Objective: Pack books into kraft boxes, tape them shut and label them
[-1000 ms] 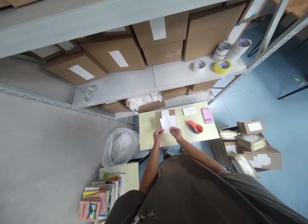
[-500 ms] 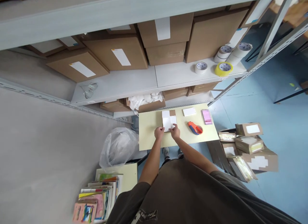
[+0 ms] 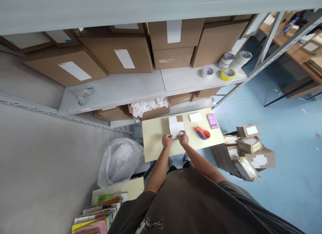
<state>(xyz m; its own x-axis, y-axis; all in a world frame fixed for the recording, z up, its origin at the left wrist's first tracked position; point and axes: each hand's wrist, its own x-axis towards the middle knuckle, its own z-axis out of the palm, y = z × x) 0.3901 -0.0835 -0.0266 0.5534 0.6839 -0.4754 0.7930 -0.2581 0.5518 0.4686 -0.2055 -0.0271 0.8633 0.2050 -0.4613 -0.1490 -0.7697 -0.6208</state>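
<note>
Got a small package (image 3: 173,126) on main table (image 3: 153,141), w/ tape dispenser (image 3: 202,133) to its R + paper stack (image 3: 195,117) behind dispenser. Also got boxes (image 3: 129,58) + tape rolls (image 3: 207,72) on shelf unit (image 3: 136,83) behind table, w/ glasses (image 3: 83,99) near L end. Then bag (image 3: 119,163) L of table, parcels (image 3: 249,145) R, books (image 3: 100,215) on side table (image 3: 135,187) front L.

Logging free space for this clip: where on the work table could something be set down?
Widest: from the left hand to the left edge of the work table. A slim strip runs between the tape dispenser and the near edge. Crowded: right rear, with a white block and pink item.
</note>
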